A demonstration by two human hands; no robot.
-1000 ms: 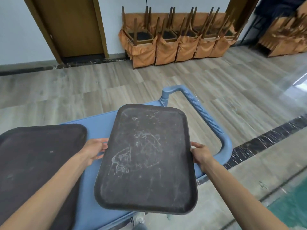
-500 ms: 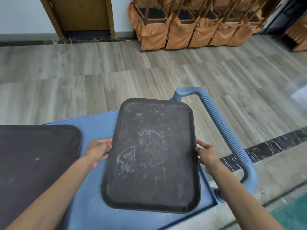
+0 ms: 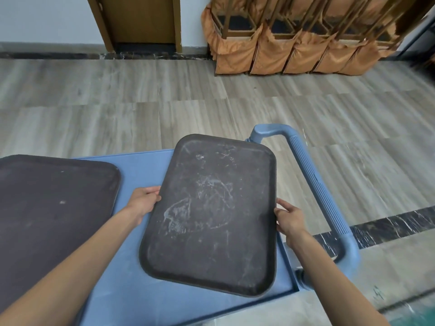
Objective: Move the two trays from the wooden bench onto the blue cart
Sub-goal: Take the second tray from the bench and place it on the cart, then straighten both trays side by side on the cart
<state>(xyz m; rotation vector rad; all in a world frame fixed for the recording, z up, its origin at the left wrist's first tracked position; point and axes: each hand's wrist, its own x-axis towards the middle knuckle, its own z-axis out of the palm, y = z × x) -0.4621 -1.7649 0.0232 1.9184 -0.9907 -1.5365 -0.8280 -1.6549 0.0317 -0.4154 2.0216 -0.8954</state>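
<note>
The scuffed dark tray (image 3: 211, 212) sits between the two hands over the right end of the blue cart (image 3: 141, 170), its long axis running away from the person and twisted a little, so the far end leans right toward the cart handle (image 3: 315, 184) and the near end drifts left. Whether its underside already touches the cart top or hangs just above it cannot be told from this view; the near right corner lies close to the cart's raised lip. The left hand (image 3: 143, 201) is clamped on the left long edge, fingers curled over the rim, and the right hand (image 3: 290, 220) is closed on the opposite long edge somewhat nearer the person, thumb on top. So the grip is across the short axis, roughly at mid-length, and both hands stand about equally near. The coming move looks to turn on squaring that long axis with the cart's edge and setting the tray flat before letting go. The second dark tray (image 3: 54, 208) already lies on the left part of the cart, well apart from the held one with a band of bare blue between them, so there seems to be room. Beyond the cart is grey wood-look floor (image 3: 211, 102) and a row of stacked chairs (image 3: 294, 43) against the wall.
</note>
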